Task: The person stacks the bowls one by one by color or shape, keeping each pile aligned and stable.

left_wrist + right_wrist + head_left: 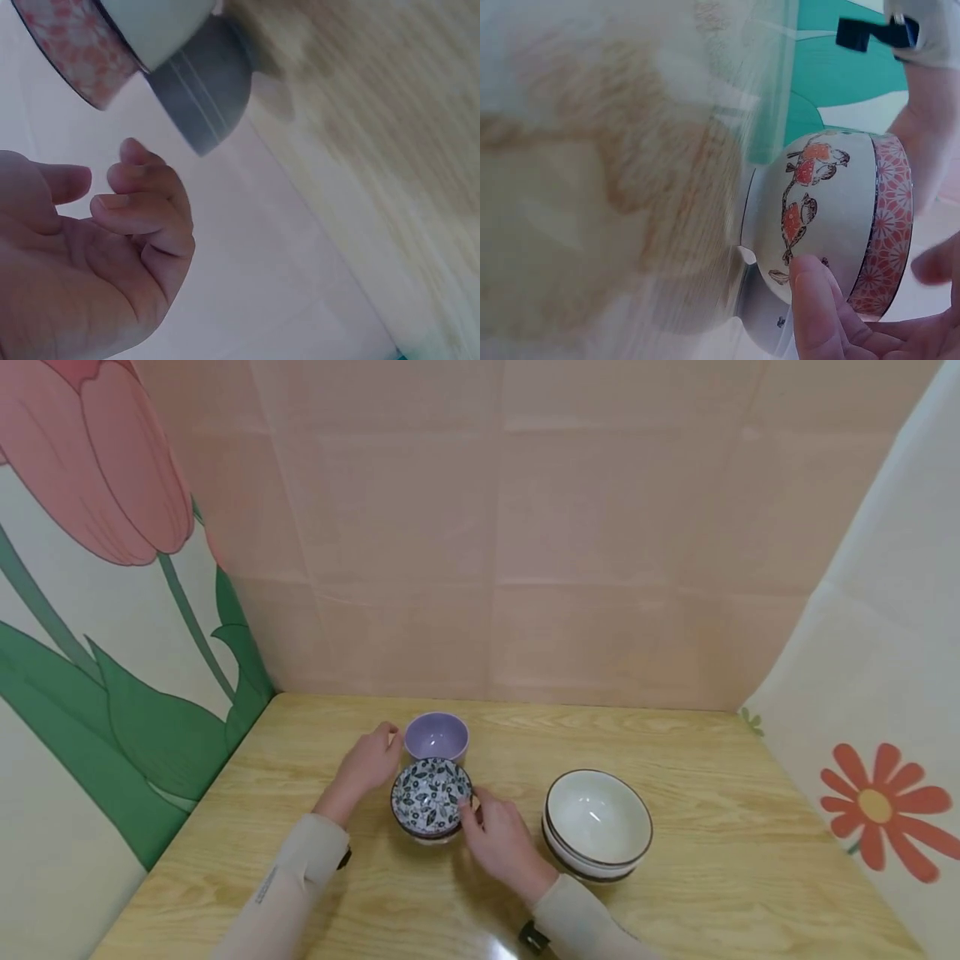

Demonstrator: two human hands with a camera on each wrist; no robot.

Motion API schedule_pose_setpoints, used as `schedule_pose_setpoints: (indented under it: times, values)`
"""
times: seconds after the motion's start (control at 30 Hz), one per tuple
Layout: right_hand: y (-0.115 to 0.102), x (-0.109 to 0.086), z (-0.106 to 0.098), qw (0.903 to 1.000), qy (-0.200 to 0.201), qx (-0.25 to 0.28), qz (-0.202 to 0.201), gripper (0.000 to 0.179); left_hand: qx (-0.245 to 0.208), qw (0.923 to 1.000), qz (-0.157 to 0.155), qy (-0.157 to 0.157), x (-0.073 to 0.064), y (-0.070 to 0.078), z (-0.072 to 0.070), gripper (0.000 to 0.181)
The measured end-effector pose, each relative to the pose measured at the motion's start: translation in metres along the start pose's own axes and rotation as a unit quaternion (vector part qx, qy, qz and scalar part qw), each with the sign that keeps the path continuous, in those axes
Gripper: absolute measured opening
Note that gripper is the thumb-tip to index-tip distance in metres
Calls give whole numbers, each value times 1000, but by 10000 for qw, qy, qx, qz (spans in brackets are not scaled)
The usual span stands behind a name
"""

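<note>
A small bowl [429, 797] has a dark leaf pattern inside; the right wrist view shows red birds on its outer wall [832, 217] and a red patterned rim band. My right hand [501, 839] holds it at the right side, thumb over the rim and fingers against the outer wall. Just behind it stands a purple bowl [437, 737], partly hidden by the leaf-patterned one. My left hand [371, 764] hovers left of both bowls. In the left wrist view that hand [112, 255] has loosely bent fingers, nothing between them, and a gap to the bowls.
Two nested cream bowls [597, 822] with dark rims stand to the right, close to my right hand. The wooden table [720, 793] ends at a pinkish backdrop [487, 527], with flower-printed cloths at both sides.
</note>
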State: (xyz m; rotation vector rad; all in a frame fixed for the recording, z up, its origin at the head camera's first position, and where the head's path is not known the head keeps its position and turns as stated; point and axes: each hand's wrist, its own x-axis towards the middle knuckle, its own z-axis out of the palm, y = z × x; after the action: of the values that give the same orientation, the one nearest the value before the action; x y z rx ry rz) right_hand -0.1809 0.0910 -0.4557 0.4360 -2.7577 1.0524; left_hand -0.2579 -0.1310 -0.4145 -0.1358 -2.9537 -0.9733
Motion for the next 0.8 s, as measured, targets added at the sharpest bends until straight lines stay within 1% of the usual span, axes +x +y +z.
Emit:
schedule_pose_setpoints:
  times: [0.1, 0.27, 0.37, 0.47, 0.6, 0.8]
  values:
    - [1, -1, 0, 9996, -252, 0, 91, 54, 2, 9998, -98, -183, 11, 1, 1, 53]
    - [0, -5, -1, 9980, -593, 3, 222, 64, 65, 9990, -218, -372, 25, 0, 6, 54]
    - [0, -7, -2, 9973, -701, -74, 195, 71, -51, 9977, -375, -561, 29, -3, 9, 54]
    - [0, -8, -2, 9966, -809, -118, 131, 80, -288, 9956, -466, -767, 33, -11, 15, 53]
    - [1, -9, -2, 9958, -900, -147, 36, 83, -504, 9941, -354, -888, 40, -21, 25, 52]
    - [-1, -9, -5, 9956, -922, -154, 19, 84, -543, 9954, -197, -766, 46, -24, 32, 48]
